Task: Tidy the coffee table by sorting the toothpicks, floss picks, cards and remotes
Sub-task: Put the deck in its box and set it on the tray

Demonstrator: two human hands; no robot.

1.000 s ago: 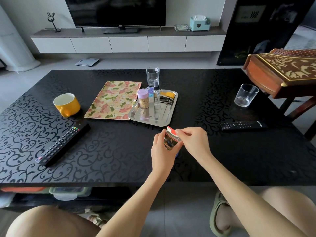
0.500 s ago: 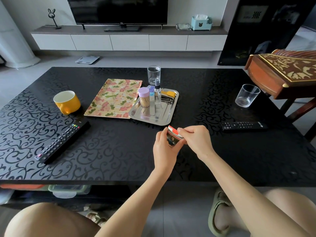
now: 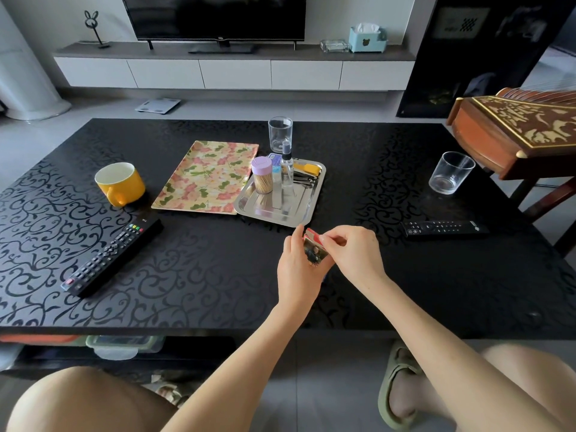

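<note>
Both hands met just above the desk (image 3: 218, 275), in front of the steel tray (image 3: 249, 204). The left hand (image 3: 298, 269) cupped a small stack of cards (image 3: 314, 249) while the right hand (image 3: 355, 254) pinched its top edge — each grip closed on it. Best to square the edges before setting it down. The cards looked glossy — red-bordered, dark picture facing out.

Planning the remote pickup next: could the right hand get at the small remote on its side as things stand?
Probably not yet: the right hand is pinching the cards with the left hand. Otherwise bare table lies between it and the small remote.
</note>
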